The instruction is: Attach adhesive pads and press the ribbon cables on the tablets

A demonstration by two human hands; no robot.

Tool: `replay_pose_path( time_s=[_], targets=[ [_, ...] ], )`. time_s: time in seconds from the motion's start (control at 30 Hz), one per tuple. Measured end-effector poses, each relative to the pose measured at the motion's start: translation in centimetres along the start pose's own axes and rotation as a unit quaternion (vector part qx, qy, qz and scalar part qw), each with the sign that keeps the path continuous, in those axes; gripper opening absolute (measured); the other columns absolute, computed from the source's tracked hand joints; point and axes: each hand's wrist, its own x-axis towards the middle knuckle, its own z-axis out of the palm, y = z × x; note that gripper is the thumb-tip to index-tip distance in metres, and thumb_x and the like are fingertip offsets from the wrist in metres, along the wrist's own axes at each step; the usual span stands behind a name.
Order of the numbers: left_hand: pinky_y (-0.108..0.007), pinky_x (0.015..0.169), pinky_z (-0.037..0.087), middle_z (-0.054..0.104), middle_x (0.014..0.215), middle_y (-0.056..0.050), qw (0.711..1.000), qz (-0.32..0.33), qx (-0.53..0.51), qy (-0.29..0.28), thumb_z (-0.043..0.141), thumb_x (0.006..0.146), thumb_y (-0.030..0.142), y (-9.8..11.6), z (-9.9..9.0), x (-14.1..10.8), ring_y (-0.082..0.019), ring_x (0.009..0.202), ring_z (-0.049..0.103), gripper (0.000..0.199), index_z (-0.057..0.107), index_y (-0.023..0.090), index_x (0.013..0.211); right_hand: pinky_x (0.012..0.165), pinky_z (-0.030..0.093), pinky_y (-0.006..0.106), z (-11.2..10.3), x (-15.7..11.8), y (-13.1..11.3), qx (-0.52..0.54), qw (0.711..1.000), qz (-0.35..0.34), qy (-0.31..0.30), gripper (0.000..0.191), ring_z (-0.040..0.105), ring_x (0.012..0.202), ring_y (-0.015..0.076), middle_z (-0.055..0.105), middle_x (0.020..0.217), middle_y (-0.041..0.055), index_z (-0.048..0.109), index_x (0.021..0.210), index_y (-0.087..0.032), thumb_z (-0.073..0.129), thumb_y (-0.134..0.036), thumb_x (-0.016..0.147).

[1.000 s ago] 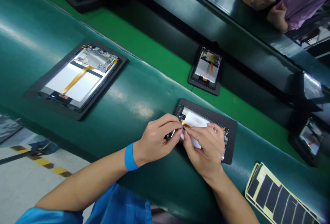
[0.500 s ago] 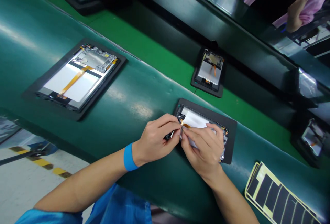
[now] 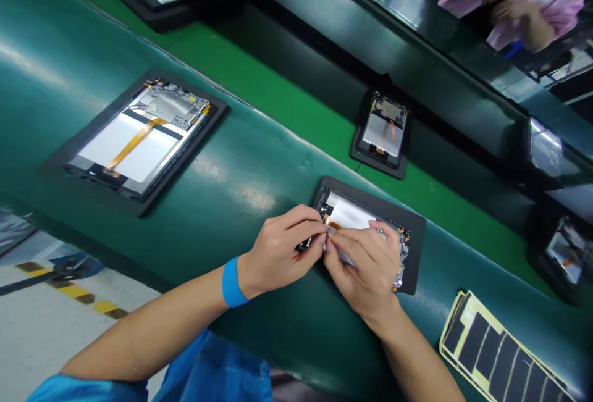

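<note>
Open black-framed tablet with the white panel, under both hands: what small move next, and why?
Perhaps lift the bare right hand slightly while the bare left hand steadies the tablet: their fingertips meet beside the flat orange ribbon cable, hiding whatever is between them, so a look seems worthwhile.

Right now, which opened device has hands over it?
The device under the left hand and right hand; the bench device further left and those on the green strip have none.

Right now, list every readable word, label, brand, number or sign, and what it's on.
None readable.
Half-covered device: nothing legible.
Circuit board on nearer left device: any print too small.
Black-and-yellow sheets: no lettering visible.
Striped floor tape: no words visible.
</note>
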Motion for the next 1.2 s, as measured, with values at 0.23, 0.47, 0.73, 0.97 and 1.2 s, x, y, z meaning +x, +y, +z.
replay_pose_path(
  time_s=[0.23, 0.47, 0.73, 0.97, 1.2],
  targets=[
    [-0.022, 0.073, 0.057, 0.07, 0.09, -0.006, 1.0, -0.008, -0.026, -0.017, 0.061, 0.09, 0.006, -0.06, -0.13, -0.04, -0.013, 0.079, 0.068, 0.011, 0.067, 0.015, 0.091, 0.095, 0.042, 0.039, 0.06, 0.22, -0.08, 0.034, 0.999, 0.031, -0.007, 0.011, 0.069, 0.067, 0.0132, 0.076, 0.077, -0.0039, 0.068, 0.085, -0.024, 0.068, -0.014, 0.089],
    [-0.023, 0.065, 0.053, 0.066, 0.084, -0.004, 0.996, -0.049, -0.069, -0.024, 0.058, 0.091, 0.007, 0.15, -0.35, 0.32, -0.012, 0.072, 0.065, 0.012, 0.065, 0.015, 0.085, 0.087, 0.046, 0.038, 0.26, 0.28, -0.13, 0.168, 0.976, 0.129, -0.052, 0.013, 0.063, 0.063, 0.0132, 0.069, 0.071, -0.0047, 0.067, 0.081, -0.024, 0.065, -0.014, 0.088],
    [-0.019, 0.054, 0.046, 0.066, 0.085, -0.004, 0.994, -0.077, -0.081, -0.016, 0.059, 0.091, 0.009, 0.62, -0.64, 0.56, -0.008, 0.061, 0.055, 0.01, 0.066, 0.015, 0.088, 0.071, 0.05, 0.03, 0.11, -0.13, 0.33, 0.272, 0.924, 0.26, -0.068, 0.008, 0.065, 0.073, 0.0164, 0.07, 0.077, -0.0005, 0.071, 0.084, -0.024, 0.066, -0.018, 0.086],
    [-0.02, 0.062, 0.052, 0.068, 0.09, -0.004, 0.999, -0.031, -0.042, -0.001, 0.062, 0.09, 0.008, 0.39, -0.45, 0.23, -0.009, 0.066, 0.061, 0.01, 0.067, 0.017, 0.093, 0.073, 0.05, 0.031, 0.22, -0.25, 0.51, 0.273, 0.926, 0.254, -0.055, 0.007, 0.065, 0.074, 0.0163, 0.071, 0.079, -0.0003, 0.071, 0.086, -0.024, 0.067, -0.018, 0.087],
    [-0.021, 0.071, 0.057, 0.069, 0.091, -0.005, 1.0, -0.019, -0.021, -0.001, 0.062, 0.091, 0.008, 0.34, -0.34, 0.06, -0.012, 0.077, 0.068, 0.013, 0.067, 0.018, 0.097, 0.08, 0.05, 0.035, 0.22, -0.02, 0.25, 0.234, 0.953, 0.191, -0.04, 0.009, 0.065, 0.074, 0.0167, 0.07, 0.076, -0.0018, 0.068, 0.088, -0.024, 0.067, -0.016, 0.088]
  ],
)
